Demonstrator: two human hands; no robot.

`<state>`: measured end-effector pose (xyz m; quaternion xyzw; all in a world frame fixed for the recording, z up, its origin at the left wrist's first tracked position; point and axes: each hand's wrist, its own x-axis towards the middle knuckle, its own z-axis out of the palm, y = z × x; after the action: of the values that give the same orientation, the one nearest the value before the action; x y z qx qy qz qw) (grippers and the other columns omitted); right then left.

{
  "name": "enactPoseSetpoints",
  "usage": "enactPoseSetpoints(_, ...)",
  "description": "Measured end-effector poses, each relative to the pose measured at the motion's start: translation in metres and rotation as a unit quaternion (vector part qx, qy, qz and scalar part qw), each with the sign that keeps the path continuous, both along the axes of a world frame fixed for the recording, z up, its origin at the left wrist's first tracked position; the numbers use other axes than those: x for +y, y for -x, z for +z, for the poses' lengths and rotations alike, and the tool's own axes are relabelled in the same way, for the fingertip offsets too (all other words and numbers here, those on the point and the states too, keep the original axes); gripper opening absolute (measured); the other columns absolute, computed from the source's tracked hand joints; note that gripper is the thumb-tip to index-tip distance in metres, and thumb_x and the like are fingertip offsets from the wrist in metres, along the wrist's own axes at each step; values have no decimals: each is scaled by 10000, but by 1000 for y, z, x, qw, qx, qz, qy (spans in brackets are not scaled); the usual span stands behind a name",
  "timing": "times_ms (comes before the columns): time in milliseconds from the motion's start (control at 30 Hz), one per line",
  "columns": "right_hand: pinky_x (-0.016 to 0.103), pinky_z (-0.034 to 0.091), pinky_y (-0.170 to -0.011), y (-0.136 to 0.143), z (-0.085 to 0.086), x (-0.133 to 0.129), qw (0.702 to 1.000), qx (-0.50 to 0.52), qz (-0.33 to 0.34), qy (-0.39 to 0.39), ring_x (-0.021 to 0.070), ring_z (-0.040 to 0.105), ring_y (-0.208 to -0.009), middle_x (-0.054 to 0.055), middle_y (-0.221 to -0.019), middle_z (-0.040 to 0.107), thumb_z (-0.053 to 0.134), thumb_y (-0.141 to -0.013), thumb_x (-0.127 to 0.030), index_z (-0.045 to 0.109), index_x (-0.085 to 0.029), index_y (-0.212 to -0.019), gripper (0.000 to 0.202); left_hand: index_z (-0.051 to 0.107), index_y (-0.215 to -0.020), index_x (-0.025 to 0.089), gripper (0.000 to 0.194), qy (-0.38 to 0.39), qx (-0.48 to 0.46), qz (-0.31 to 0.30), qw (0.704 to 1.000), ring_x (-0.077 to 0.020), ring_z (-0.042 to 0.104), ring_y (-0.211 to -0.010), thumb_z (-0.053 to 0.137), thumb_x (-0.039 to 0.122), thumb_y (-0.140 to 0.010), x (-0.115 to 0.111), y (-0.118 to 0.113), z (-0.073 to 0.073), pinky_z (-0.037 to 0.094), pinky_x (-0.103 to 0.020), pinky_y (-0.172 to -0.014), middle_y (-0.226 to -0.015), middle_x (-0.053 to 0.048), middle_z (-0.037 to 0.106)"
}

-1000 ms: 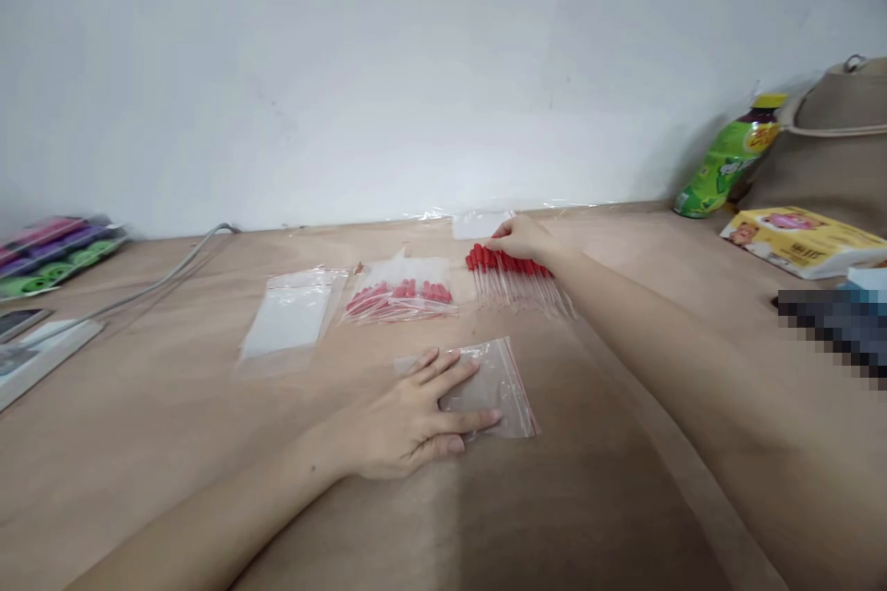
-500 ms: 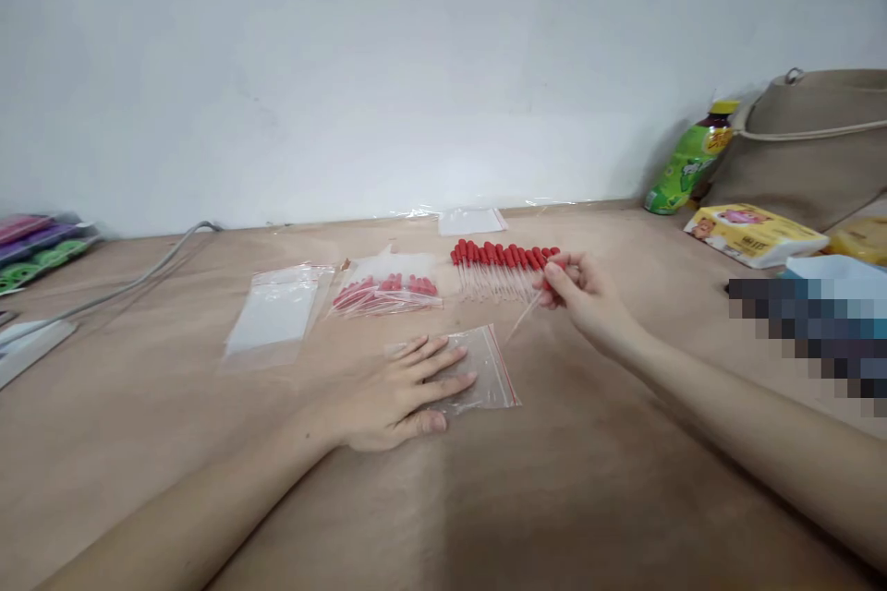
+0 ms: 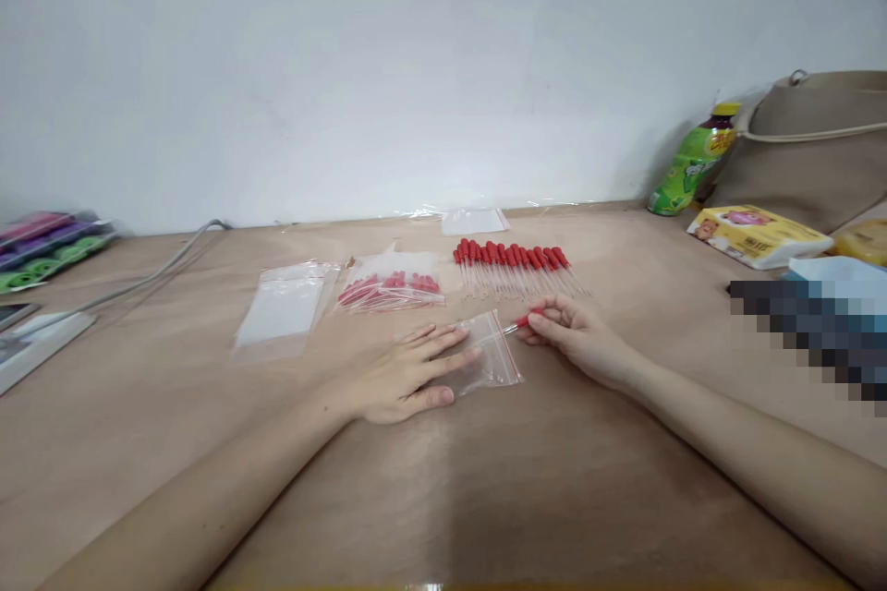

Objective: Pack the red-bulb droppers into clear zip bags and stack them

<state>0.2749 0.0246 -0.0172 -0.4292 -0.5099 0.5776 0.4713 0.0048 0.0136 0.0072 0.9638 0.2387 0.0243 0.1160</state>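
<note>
You are sitting or standing at a brown-covered table, looking down at your two bare hands. Your left hand is lying palm down with its fingers spread apart, pressing on a clear zip-lock bag near the middle of the table, the bag's red-lined edge facing right. Your right hand is pinching a red-handled stick between thumb and fingers, clamped on its red end; its thin stem is pointing left and meeting the red-lined edge, though whether it is passing inside the bag or over it, you cannot tell. Just beyond your right hand, a row of red-handled sticks is lying side by side, red ends far, thin stems near. To the left of that row, a bag of red-handled sticks is resting flat, and farther left a white-looking zip-lock bag is lying. At the far right, a green bottle is leaning beside a brown bag, with a yellow tissue pack sitting nearer
</note>
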Motion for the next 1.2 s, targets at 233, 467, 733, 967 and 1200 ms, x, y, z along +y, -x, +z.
enactPoseSetpoints(233,214,305,-436,0,-5,2,966,-189,107,-139,67,374,-468,-70,-520,424,694,-664,-363,598,-175,-787,244,16,-1435,252,650,21,-20,23,999,-226,145,-1355,389,422,-931,1,3,-2,140,-431,-1095,-1489,-49,92)
enactPoseSetpoints(467,261,450,-645,17,-4,-9,964,-94,182,-168,112,549,-773,50,-1003,558,610,-759,-345,498,-191,-771,191,-24,-1432,263,671,15,-36,19,999,-239,145,-1354,395,410,-930,0,1,-4,137,-450,-1095,-1483,-52,135)
enactPoseSetpoints(733,230,435,-589,17,2,-2,961,-84,248,-86,84,532,-624,-12,-711,583,665,-704,-373,524,-172,-738,247,13,-1434,269,675,34,-41,3,999,-231,169,-1349,429,404,-919,6,0,-4,155,-436,-1097,-1481,-40,150)
enactPoseSetpoints(967,271,429,-720,10,8,6,918,-212,262,-208,131,552,-767,10,-770,604,534,-795,-434,647,-182,-680,300,151,-1423,258,602,24,-45,9,999,-222,178,-1348,453,371,-914,8,1,-3,139,-459,-1097,-1470,-55,184)
enactPoseSetpoints(1200,207,268,-439,4,11,-4,947,-237,195,-99,68,339,-441,-65,-492,394,505,-796,-491,603,-188,-799,318,430,-1299,213,464,8,-159,32,987,-222,415,-1228,541,337,-865,6,3,-10,335,-398,-1026,-1328,-91,454)
